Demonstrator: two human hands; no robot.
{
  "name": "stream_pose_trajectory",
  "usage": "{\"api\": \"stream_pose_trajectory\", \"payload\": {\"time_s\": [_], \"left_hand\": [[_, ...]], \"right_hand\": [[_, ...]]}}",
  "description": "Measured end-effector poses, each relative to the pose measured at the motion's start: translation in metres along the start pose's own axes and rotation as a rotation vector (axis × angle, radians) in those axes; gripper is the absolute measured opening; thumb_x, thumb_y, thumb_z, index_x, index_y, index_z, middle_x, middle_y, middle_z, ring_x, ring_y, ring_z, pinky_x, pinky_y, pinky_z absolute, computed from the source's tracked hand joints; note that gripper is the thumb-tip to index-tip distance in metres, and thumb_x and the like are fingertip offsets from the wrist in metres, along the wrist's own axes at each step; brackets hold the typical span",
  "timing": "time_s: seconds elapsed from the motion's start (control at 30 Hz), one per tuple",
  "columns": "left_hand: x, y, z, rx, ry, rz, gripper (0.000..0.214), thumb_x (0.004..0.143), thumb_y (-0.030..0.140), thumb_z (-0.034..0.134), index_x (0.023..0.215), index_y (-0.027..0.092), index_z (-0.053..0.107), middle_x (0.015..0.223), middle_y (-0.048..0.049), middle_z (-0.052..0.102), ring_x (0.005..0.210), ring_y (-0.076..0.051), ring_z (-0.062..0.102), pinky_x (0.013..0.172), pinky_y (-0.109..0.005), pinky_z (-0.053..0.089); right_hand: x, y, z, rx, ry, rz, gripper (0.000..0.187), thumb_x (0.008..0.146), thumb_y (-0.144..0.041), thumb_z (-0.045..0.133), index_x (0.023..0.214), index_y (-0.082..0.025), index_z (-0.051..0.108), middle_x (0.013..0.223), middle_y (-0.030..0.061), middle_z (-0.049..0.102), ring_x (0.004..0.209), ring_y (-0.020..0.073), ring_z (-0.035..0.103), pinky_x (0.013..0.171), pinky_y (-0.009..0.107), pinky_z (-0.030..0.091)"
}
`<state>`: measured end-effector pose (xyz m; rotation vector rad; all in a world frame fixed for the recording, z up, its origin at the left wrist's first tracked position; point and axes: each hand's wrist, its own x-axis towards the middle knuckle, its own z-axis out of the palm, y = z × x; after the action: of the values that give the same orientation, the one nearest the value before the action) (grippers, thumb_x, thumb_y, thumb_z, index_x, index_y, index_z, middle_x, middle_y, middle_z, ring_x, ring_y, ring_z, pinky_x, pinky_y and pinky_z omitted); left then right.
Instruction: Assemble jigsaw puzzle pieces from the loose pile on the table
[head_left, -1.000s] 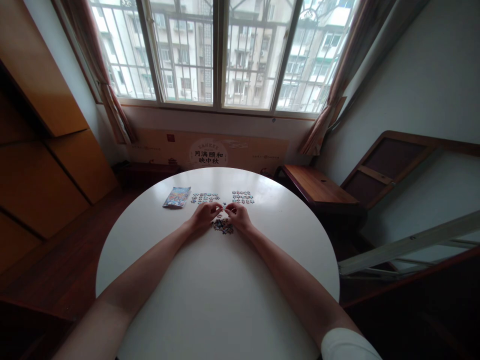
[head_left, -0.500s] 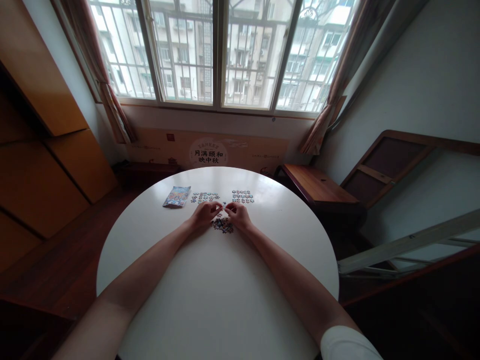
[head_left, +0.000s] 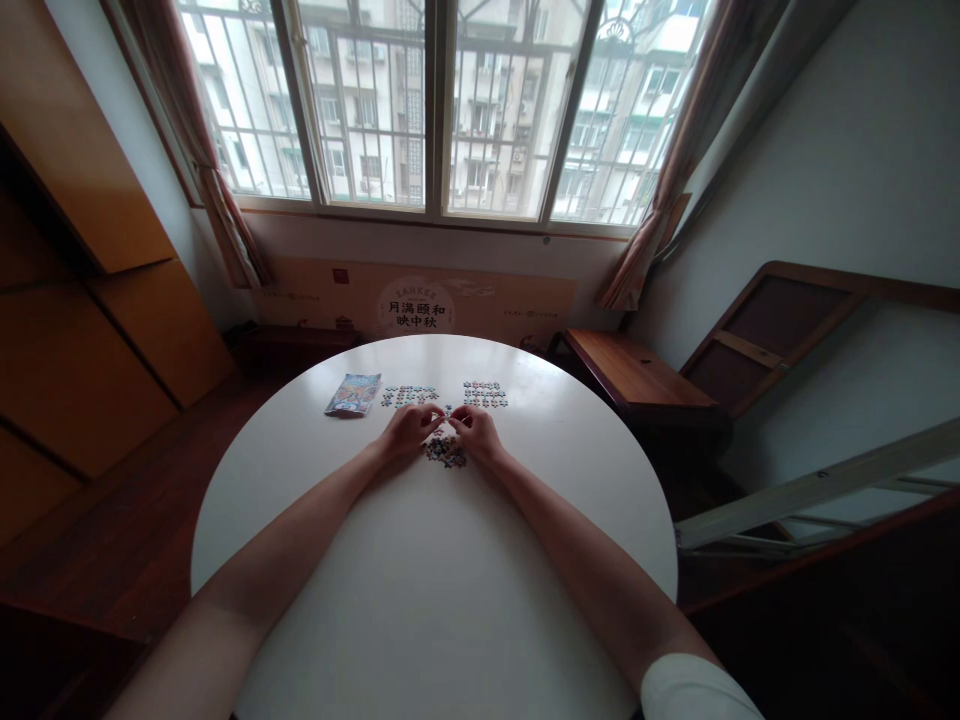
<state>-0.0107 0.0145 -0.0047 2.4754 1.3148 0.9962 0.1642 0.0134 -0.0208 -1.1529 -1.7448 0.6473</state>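
Observation:
Over the white round table, my left hand (head_left: 409, 428) and my right hand (head_left: 475, 430) face each other with fingertips almost meeting. Both are pinched round small jigsaw puzzle pieces (head_left: 448, 412) between them; which fingers touch which piece is too small to tell. Just below the hands lies a heap of loose puzzle pieces (head_left: 445, 453). Beyond my left hand, more pieces (head_left: 411, 393) are laid out in rows. A second group of rowed pieces (head_left: 485, 394) sits past my right hand. To the left rests a colourful printed packet (head_left: 353, 395).
The round table (head_left: 442, 600) carries everything. A wooden side table (head_left: 637, 368) stands beyond its right edge, with a leaning wooden frame (head_left: 776, 320) behind it. Orange cabinets (head_left: 150, 330) are at the left. A printed cardboard box (head_left: 487, 290) stands below the barred window.
My hands stay at nearly the same spot, still pinched together. The whole view has shifted very slightly; the rows, heap and packet have not visibly moved on the table.

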Motion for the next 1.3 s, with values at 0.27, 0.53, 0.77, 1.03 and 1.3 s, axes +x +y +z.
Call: {"api": "stream_pose_trajectory", "payload": {"time_s": [0.27, 0.53, 0.77, 1.03, 1.3], "left_hand": [[-0.0004, 0.0011, -0.0002, 0.000, 0.009, 0.007, 0.024, 0.082, 0.034, 0.051, 0.088, 0.017, 0.067, 0.049, 0.0052, 0.050, 0.048, -0.006, 0.041, 0.054, -0.018, 0.031], [0.0001, 0.0008, -0.0004, 0.000, 0.005, 0.011, 0.026, 0.083, 0.036, 0.051, 0.088, 0.017, 0.067, 0.049, 0.0053, 0.049, 0.048, -0.006, 0.041, 0.054, -0.018, 0.031], [-0.0001, 0.0001, 0.0002, 0.003, 0.007, 0.007, 0.023, 0.082, 0.034, 0.051, 0.087, 0.017, 0.067, 0.050, 0.0052, 0.049, 0.048, -0.006, 0.042, 0.054, -0.018, 0.031], [0.0002, 0.0009, -0.0008, 0.013, -0.011, -0.004, 0.022, 0.081, 0.033, 0.052, 0.088, 0.018, 0.067, 0.049, 0.0050, 0.049, 0.048, -0.006, 0.042, 0.053, -0.018, 0.031], [-0.0003, -0.0016, 0.0014, 0.015, 0.000, -0.007, 0.022, 0.081, 0.033, 0.053, 0.088, 0.018, 0.067, 0.051, 0.0047, 0.051, 0.049, -0.006, 0.042, 0.054, -0.018, 0.031]], "right_hand": [[-0.0003, -0.0021, -0.0012, 0.001, -0.004, -0.008, 0.014, 0.074, -0.029, 0.057, 0.075, -0.016, 0.061, 0.070, 0.0029, 0.063, 0.062, 0.0128, 0.056, 0.060, 0.024, 0.045], [-0.0002, -0.0022, -0.0017, -0.007, -0.007, -0.005, 0.013, 0.074, -0.028, 0.057, 0.076, -0.016, 0.061, 0.072, 0.0028, 0.063, 0.063, 0.0131, 0.057, 0.061, 0.025, 0.045], [0.0000, -0.0015, -0.0013, -0.009, -0.001, -0.003, 0.011, 0.073, -0.027, 0.058, 0.075, -0.016, 0.061, 0.070, 0.0025, 0.063, 0.062, 0.0129, 0.057, 0.061, 0.024, 0.045], [-0.0014, -0.0053, -0.0020, -0.010, -0.012, 0.009, 0.011, 0.073, -0.027, 0.058, 0.075, -0.016, 0.061, 0.069, 0.0024, 0.063, 0.062, 0.0134, 0.057, 0.060, 0.024, 0.045], [-0.0011, -0.0031, -0.0018, -0.029, -0.019, 0.003, 0.014, 0.074, -0.029, 0.057, 0.075, -0.015, 0.061, 0.067, 0.0023, 0.062, 0.061, 0.0131, 0.056, 0.059, 0.024, 0.044]]}}
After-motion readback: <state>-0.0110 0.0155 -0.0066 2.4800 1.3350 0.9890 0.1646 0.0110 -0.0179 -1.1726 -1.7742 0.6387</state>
